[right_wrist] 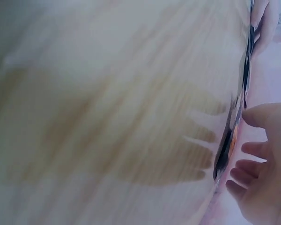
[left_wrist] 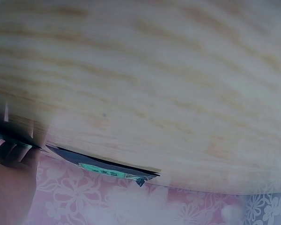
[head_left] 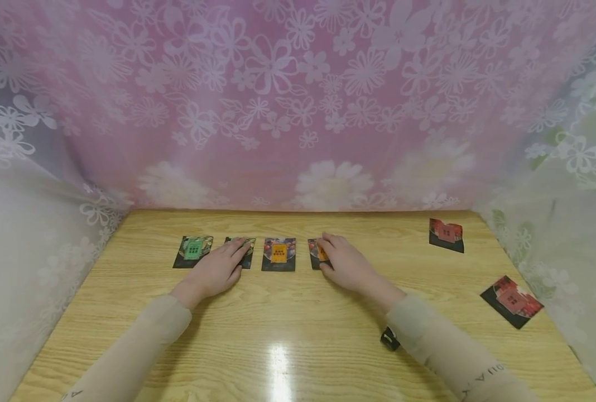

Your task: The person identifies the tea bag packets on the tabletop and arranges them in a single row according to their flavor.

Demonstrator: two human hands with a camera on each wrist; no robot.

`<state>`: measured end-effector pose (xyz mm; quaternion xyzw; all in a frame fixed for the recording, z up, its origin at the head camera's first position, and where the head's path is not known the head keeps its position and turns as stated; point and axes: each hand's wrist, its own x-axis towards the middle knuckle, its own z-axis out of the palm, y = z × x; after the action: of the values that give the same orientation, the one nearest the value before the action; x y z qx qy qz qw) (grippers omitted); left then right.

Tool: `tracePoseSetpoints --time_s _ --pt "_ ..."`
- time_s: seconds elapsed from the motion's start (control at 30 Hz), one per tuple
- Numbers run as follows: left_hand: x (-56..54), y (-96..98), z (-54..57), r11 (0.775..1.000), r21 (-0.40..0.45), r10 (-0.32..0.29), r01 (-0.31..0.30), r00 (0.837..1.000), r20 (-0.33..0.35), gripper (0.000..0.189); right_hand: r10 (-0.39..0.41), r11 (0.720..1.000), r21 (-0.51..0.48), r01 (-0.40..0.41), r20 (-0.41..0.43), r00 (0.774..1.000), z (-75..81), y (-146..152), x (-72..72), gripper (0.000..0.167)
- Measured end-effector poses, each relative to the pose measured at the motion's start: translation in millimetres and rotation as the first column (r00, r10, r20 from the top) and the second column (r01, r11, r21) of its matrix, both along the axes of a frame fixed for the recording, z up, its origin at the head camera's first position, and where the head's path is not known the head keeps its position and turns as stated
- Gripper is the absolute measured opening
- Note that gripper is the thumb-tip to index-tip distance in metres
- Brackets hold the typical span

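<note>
A row of small flat printed packets lies on the wooden table. At its left end is a packet with a green label (head_left: 193, 250). My left hand (head_left: 216, 269) rests with extended fingers over a second, similar packet (head_left: 248, 259), covering much of it. The left wrist view also catches the green-label packet (left_wrist: 103, 168). Between my hands lies a packet with an orange label (head_left: 279, 254). My right hand (head_left: 345, 262) touches another orange-label packet (head_left: 315, 257) at the row's right end, hiding its right side. In the right wrist view, the right fingers (right_wrist: 253, 150) are loosely spread beside this packet.
Two red-label packets lie apart on the right, one near the back (head_left: 446, 234) and one by the right edge (head_left: 512, 301). A small black object (head_left: 390, 339) shows beside the right sleeve. A flowered pink curtain (head_left: 298, 111) hangs behind the table (head_left: 227, 346).
</note>
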<state>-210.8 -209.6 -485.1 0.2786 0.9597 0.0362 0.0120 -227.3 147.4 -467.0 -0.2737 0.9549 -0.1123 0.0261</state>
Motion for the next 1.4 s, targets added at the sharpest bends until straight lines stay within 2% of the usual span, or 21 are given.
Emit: tracePoseSetpoints --time_s 0.2,0.5,0.83,1.23,1.4 --pt "-0.4 -0.3 -1.8 1.000 -0.009 -0.002 0.002 1.000 -0.006 0.061 0.041 0.999 -0.014 -0.041 -0.022 0.999 -1.9 5.2 -4.3 0.062" --pt "-0.9 -0.6 -2.3 1.000 -0.012 0.001 -0.001 1.000 0.006 0.061 0.129 0.991 -0.033 -0.128 0.019 0.991 -1.7 4.2 -6.4 0.067" --pt "0.6 -0.3 0.1 1.000 -0.002 -0.004 0.004 1.000 -0.008 0.061 0.115 0.993 -0.020 -0.113 0.105 0.988 -0.8 -1.5 -5.5 0.065" --pt "-0.1 -1.9 -1.5 1.000 0.015 -0.025 0.025 0.999 -0.042 0.059 0.119 0.993 -0.002 -0.119 0.105 0.987 -4.3 -2.1 -6.5 0.064" --pt "-0.8 -2.8 -2.6 0.999 0.029 -0.022 0.023 0.999 -0.033 0.059 0.122 0.992 -0.009 -0.122 0.093 0.988 -3.2 -2.5 -5.5 0.064"
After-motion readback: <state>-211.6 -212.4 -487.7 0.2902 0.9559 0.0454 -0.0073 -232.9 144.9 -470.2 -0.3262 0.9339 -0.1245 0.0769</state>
